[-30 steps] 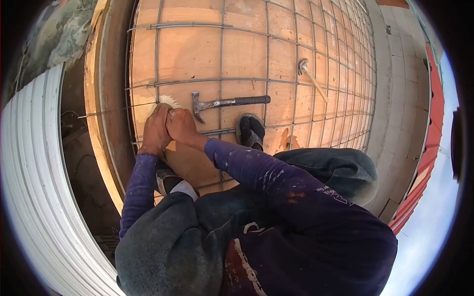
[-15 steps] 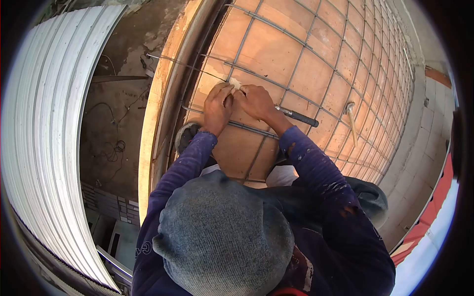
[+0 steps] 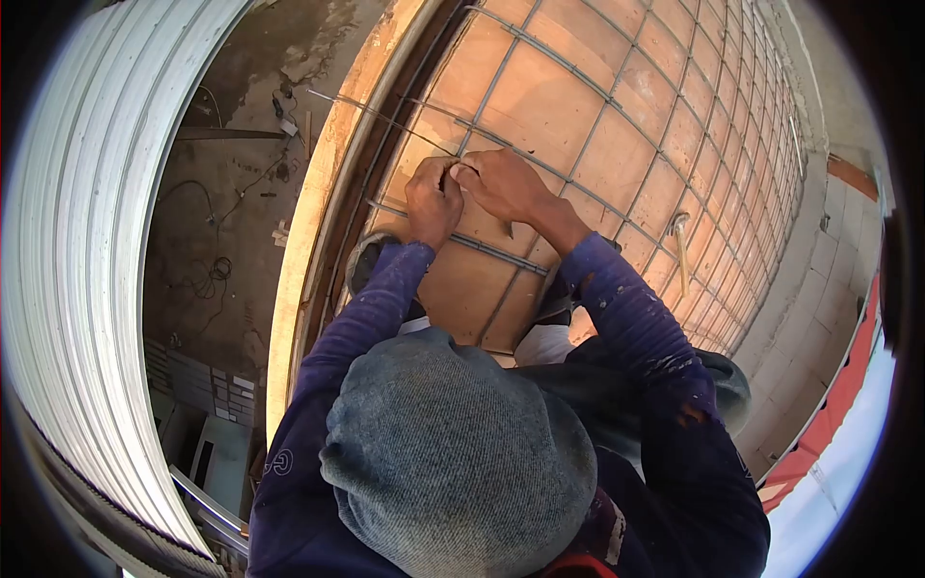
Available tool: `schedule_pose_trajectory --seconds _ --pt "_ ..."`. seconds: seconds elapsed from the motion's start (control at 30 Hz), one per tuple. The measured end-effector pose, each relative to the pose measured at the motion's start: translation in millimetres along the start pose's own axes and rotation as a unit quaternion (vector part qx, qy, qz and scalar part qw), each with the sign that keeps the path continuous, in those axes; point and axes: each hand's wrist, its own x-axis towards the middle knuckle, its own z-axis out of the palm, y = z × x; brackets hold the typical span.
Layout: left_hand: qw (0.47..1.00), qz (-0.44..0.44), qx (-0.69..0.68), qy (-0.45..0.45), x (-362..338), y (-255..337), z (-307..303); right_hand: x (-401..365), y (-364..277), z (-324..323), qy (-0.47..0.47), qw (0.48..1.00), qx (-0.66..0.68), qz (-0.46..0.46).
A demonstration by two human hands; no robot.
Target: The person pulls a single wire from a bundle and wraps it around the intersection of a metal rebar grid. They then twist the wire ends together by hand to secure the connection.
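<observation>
My left hand (image 3: 434,200) and my right hand (image 3: 503,183) meet over the steel bar grid, both with fingers closed in a pinch. Their fingertips touch near a thin rod (image 3: 390,122) that runs out leftward over the timber edge. Whatever sits between the fingers is too small or hidden to make out. Below my right palm a small dark tip (image 3: 508,229) shows; the rest of it is hidden. Tied reinforcing bars (image 3: 501,252) cross just beneath my wrists, above plywood sheets (image 3: 462,289).
A claw hammer (image 3: 682,255) with a wooden handle lies on the bars at right. The timber edge board (image 3: 301,260) borders a drop to a lower floor with cables (image 3: 214,277). Corrugated metal sheeting (image 3: 87,241) stands at far left. A concrete ledge (image 3: 785,318) runs along the right.
The black-handled tool that stuck out rightward by my right wrist no longer shows there; a dark tip appears below my palm. My hands stay together, and the view has shifted slightly.
</observation>
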Motion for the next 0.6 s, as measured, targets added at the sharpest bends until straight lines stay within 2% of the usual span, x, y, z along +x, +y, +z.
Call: schedule_pose_trajectory --seconds 0.03,0.1,0.13,0.2,0.27,0.33,0.47,0.53,0.57,0.6 --pt "1.000 0.004 -0.001 0.001 2 -2 1 2 1 -14 -0.029 0.997 0.056 -0.038" --pt "0.993 -0.111 -0.030 0.029 1 -6 3 3 0 -40 -0.054 0.995 0.076 -0.024" --pt "0.993 -0.114 -0.031 0.031 2 -8 4 3 -2 -48 -0.085 0.991 0.100 -0.011" --pt "0.957 -0.275 -0.080 0.051 1 -12 3 7 1 -51 -0.081 0.992 0.099 -0.001" --pt "0.952 -0.278 -0.100 0.085 6 -13 6 13 3 -48 -0.072 0.993 0.095 0.001" --pt "0.946 -0.290 -0.074 0.123 15 -11 6 16 4 -41 0.012 0.993 0.115 -0.029" --pt "0.951 -0.287 -0.054 0.099 23 -11 9 30 -1 -33 0.039 0.997 0.015 -0.061" --pt "0.973 -0.214 -0.040 0.078 23 -17 9 40 3 -26 0.034 0.981 -0.082 -0.175" --pt "0.973 -0.214 -0.039 0.079 21 -19 9 48 6 -23 0.034 0.981 -0.082 -0.175" --pt "0.975 -0.208 -0.038 0.063 21 -17 6 56 7 -22 0.046 0.957 -0.156 -0.242"
